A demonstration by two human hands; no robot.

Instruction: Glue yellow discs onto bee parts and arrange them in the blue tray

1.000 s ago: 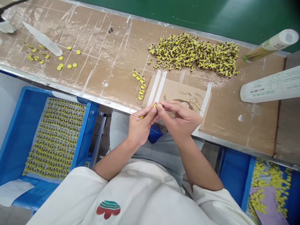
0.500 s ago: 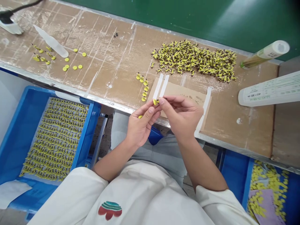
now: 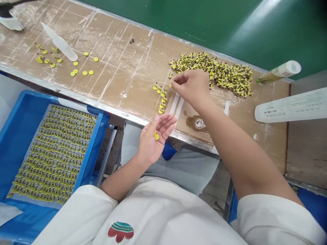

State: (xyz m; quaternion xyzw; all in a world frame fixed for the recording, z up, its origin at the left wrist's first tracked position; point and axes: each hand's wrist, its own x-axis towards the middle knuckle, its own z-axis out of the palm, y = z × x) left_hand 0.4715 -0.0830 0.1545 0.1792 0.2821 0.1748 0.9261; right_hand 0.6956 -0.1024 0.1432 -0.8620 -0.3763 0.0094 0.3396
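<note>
My left hand is palm up and cupped above my lap, with yellow discs lying in it. At the front left of the pile, the fingertips of my right hand pinch a small figure on a yellow base; my fingers hide most of it. Just left of it, several finished-looking figures on yellow discs stand in a bent row on the brown tabletop. Behind my right hand spreads a heap of loose yellow and dark figures.
A taped cardboard sheet with a wet patch lies under my right forearm. Two bottles stand at the right. Loose yellow discs and a white nozzle-like piece lie at the left. A blue crate holds rows of figures.
My hands have parted. My right hand has moved up and forward to the row and pile with the figure. My left hand has turned up and its fingers have opened, showing the discs.
</note>
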